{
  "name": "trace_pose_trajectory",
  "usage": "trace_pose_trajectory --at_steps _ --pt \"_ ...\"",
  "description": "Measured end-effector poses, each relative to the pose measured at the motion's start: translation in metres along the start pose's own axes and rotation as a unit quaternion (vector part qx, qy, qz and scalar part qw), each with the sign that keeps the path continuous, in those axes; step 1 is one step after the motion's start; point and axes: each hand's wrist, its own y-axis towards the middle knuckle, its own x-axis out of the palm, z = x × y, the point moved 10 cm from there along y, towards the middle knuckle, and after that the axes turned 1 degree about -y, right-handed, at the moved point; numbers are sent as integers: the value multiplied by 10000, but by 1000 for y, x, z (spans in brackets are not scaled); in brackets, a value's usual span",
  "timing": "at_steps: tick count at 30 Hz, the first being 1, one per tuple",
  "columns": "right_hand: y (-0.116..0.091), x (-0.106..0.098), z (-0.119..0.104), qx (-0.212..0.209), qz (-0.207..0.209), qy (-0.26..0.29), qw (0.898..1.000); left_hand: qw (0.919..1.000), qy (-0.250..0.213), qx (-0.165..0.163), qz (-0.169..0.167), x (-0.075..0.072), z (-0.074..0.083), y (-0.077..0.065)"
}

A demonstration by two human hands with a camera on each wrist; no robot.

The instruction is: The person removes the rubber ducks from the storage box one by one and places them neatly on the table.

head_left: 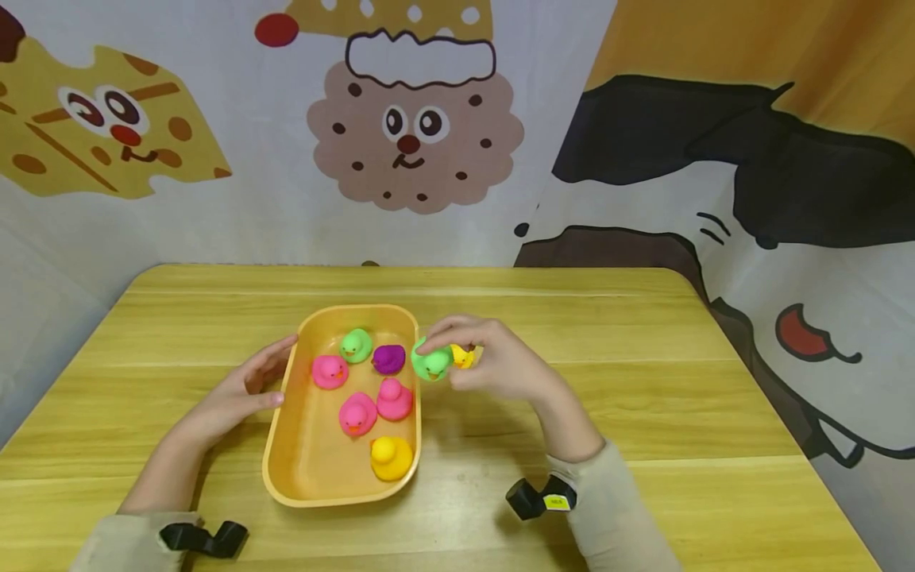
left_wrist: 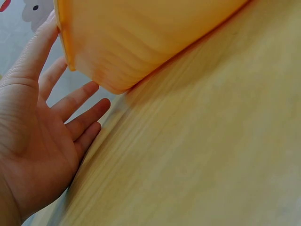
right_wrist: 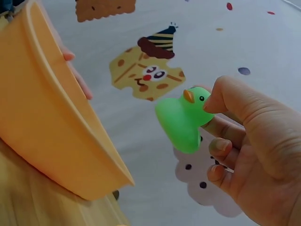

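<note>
A green rubber duck (right_wrist: 183, 117) is pinched between the thumb and fingers of my right hand (head_left: 503, 361), held above the table beside the right rim of an orange plastic tub (head_left: 307, 469). Close behind that hand shows part of a yellow duck (head_left: 463, 357); what supports it is hidden. Inside the tub lie another green duck (head_left: 356, 346), a purple duck (head_left: 389, 360), three pink ducks (head_left: 357, 415) and an orange-yellow duck (head_left: 391, 458). My left hand (left_wrist: 42, 136) rests against the tub's left side, its fingers spread and loosely extended.
The tub stands on a wood-grain table (head_left: 643, 397) with rounded far corners. Behind the table hangs a cloth (head_left: 236, 230) printed with cartoon figures. Black devices (head_left: 541, 498) are strapped at both wrists.
</note>
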Motion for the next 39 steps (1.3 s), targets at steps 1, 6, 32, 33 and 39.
trace_pose_trajectory --at_steps 1,6,32,33,39 --pt "-1 -2 1 41 13 8 10000 10000 10 -1 8 0 0 0" --pt "-4 -11 11 293 31 30 9996 10000 47 -23 36 -1 -1 -1" --pt "-19 -50 23 857 231 -217 9958 10000 49 -42 26 -1 -1 0" --pt "-20 -51 25 863 235 -210 9958 10000 55 -40 26 -1 -1 0" --pt "-23 -52 40 1007 259 -213 9944 10000 65 -56 29 -1 -1 0"
